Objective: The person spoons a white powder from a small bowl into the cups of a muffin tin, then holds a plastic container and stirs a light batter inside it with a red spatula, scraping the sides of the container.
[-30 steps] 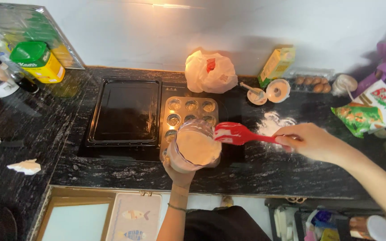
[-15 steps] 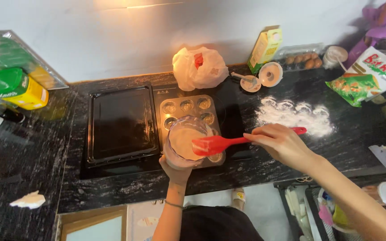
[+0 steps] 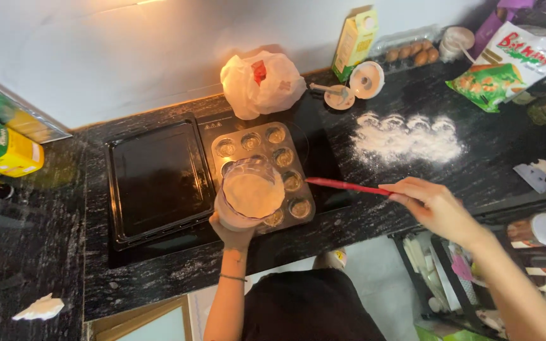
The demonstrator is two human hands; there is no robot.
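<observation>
My left hand [image 3: 234,232] holds a clear jug of pale batter [image 3: 251,194] above the near part of a metal muffin tin [image 3: 279,140] on the black counter. Several cups of the tin show a little batter. My right hand [image 3: 434,205] grips the handle of a red spatula [image 3: 345,185], which lies almost level and points left toward the jug. The spatula's blade end is near the tin's right edge.
An empty black baking tray [image 3: 156,180] lies left of the tin. Behind are a white plastic bag [image 3: 260,82], a carton [image 3: 355,38], eggs [image 3: 415,53] and a flour bag [image 3: 507,63]. Spilled flour [image 3: 406,136] covers the counter at right. A yellow tin [image 3: 1,151] stands far left.
The spatula has come off the jug's rim and swung out to the right, away from the batter. The jug stays over the muffin tin. The camera view has shifted a little.
</observation>
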